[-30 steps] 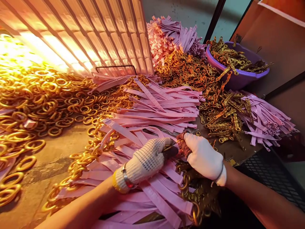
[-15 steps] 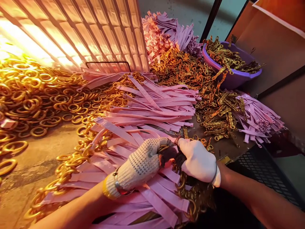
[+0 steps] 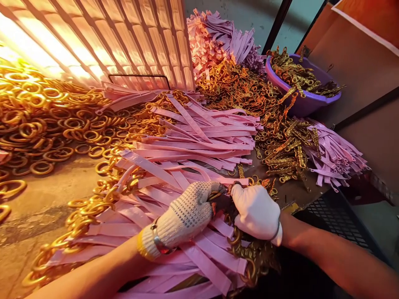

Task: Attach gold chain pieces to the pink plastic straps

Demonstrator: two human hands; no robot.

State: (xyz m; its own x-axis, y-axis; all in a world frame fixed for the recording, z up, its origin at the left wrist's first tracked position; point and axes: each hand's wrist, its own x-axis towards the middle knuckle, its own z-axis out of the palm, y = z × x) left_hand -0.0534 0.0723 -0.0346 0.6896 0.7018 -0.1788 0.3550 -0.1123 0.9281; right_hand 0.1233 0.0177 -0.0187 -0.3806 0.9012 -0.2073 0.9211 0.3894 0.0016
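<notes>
Both my hands wear knitted work gloves and meet over a heap of pink straps (image 3: pixel 187 158). My left hand (image 3: pixel 190 209) is closed, its fingers curled round a gold ring and strap end that I can barely see. My right hand (image 3: pixel 257 211) is closed too, pinching the same small piece from the right. A pink strap runs out from between the two hands. Under my right hand hangs a bunch of gold rings and chain pieces (image 3: pixel 249 257).
Loose gold rings (image 3: pixel 46 124) cover the table at the left. Gold chain links (image 3: pixel 274 133) lie heaped at the right, with more in a purple bowl (image 3: pixel 307 101). More pink straps (image 3: pixel 218 41) are piled at the back and at the right (image 3: pixel 336 155). A black mesh crate (image 3: pixel 343 224) stands below.
My view has shifted slightly. Both hands stay pressed together over the straps, and my right hand has curled down tighter, hiding its dark red fingertips.
</notes>
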